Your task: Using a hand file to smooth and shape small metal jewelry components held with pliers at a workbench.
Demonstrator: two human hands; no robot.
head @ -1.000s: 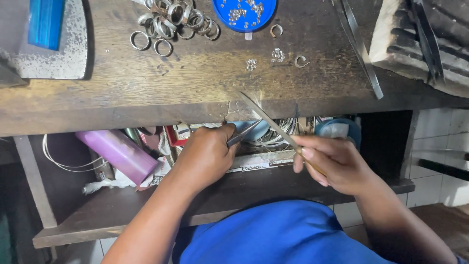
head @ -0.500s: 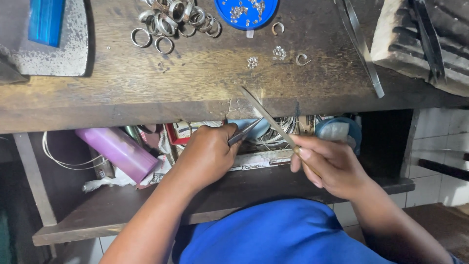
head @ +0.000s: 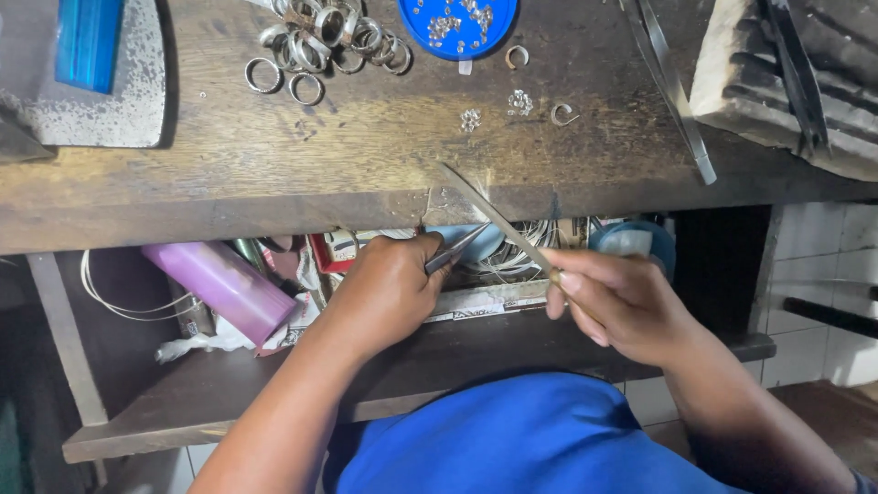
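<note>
Since half a second ago, the long thin metal file (head: 494,217) has slid slightly left along the worn wooden bench edge (head: 274,215). The right hand (head: 622,306) clenches its handle; the left hand (head: 389,288), fisted, grips steel pliers (head: 455,250) just beneath the file.

Your left hand (head: 389,291) wraps the pliers (head: 455,250) so only their tips show, and whatever they grip against the counter (head: 274,174) edge is too small to tell. Your right hand (head: 625,304) hides the file (head: 498,218) handle. The blue dish (head: 457,26) and the pile of rings (head: 325,37) are cut off by the top edge. Clutter on the shelf (head: 274,384) under the counter is shadowed.
</note>
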